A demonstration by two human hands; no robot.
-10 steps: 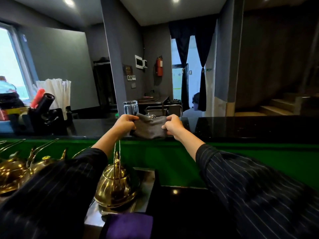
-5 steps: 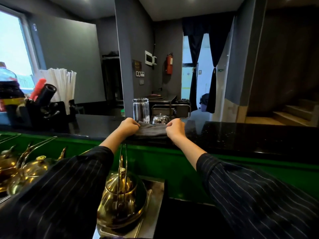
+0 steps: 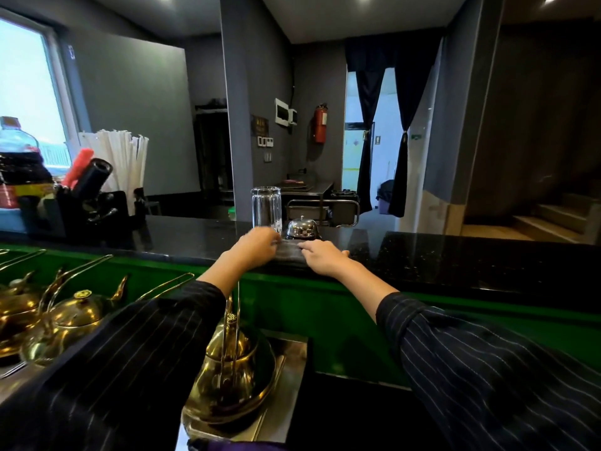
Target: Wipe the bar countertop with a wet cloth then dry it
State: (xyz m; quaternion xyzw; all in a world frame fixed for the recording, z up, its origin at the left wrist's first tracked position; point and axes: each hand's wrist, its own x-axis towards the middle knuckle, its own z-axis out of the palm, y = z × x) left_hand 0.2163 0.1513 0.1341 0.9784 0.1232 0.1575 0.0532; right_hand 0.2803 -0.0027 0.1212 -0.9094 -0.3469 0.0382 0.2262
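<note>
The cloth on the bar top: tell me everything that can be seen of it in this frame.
The cloth is dark grey and looks like soft woven fabric. It lies flat near the front edge of the black countertop. The left hand and right hand rest on its two ends, fingers spread, hiding much of it; only a strip shows between them. A glass and a bell stand just behind it. Whether it is wet cannot be told.

No legible text. Wall sign [image 3: 260, 124] by the pillar and bottle label [image 3: 19, 190] at the countertop's left end: print too blurred.
</note>
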